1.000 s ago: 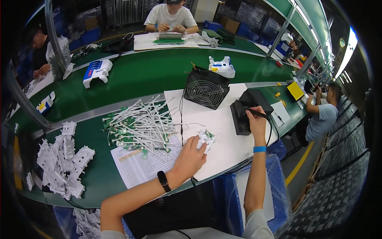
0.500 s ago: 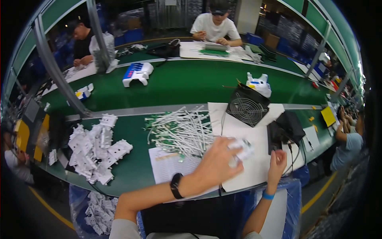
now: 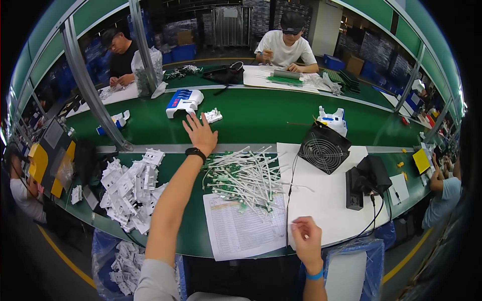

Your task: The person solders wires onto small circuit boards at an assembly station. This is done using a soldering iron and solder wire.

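My left hand reaches out over the green belt with fingers spread and holds nothing. Just beyond its fingertips lies a small white plastic part, beside a blue-and-white housing. My right hand hovers by the near edge of the white sheet, thumb and fingers curled together; whatever they may hold is too small to make out. Between the hands sits a pile of white cables with green ends, partly on a printed paper. Left of my forearm, white plastic parts are heaped.
A black fan with a round grille stands on the white sheet, with a black boxy device and its cords to the right. A lined bin of white parts is below the table. Metal posts rise along the belt; people work opposite.
My left hand has gone from above the white sheet to the belt at far left, letting go of the white part there. My right hand has come lower and further left.
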`<state>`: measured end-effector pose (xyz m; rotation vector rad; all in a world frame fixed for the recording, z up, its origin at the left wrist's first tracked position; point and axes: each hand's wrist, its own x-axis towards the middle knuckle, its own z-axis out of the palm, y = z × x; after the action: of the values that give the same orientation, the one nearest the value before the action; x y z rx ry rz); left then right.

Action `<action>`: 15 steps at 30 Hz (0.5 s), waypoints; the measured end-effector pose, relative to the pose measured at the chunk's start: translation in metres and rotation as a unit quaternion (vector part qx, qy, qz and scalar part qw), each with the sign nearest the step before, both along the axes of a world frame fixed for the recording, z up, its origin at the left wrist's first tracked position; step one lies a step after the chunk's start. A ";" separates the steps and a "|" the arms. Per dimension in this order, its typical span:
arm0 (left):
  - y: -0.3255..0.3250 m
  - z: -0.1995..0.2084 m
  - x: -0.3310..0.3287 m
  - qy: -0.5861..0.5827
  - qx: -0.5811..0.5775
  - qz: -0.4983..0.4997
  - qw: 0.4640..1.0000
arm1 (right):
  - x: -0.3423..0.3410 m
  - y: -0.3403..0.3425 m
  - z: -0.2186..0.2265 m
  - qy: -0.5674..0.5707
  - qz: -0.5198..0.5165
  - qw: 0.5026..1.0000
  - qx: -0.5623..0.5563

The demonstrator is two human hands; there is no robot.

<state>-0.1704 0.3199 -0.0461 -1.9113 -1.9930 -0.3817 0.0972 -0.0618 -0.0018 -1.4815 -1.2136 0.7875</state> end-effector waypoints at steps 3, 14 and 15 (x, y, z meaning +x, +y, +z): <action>-0.024 0.028 -0.046 0.107 -0.042 0.008 0.993 | -0.029 0.037 0.015 -0.130 0.154 0.978 0.044; -0.175 0.142 -0.170 0.033 -0.188 -0.019 0.981 | -0.062 0.282 -0.042 -0.558 -0.003 0.823 0.108; -0.187 0.143 -0.184 0.013 -0.214 -0.025 0.976 | -0.062 0.285 -0.045 -0.555 0.009 0.827 0.085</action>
<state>-0.3546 0.1330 0.0973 -2.2034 -2.1425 0.0717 0.0352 0.2227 -0.0469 -1.8058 -2.0594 -0.3074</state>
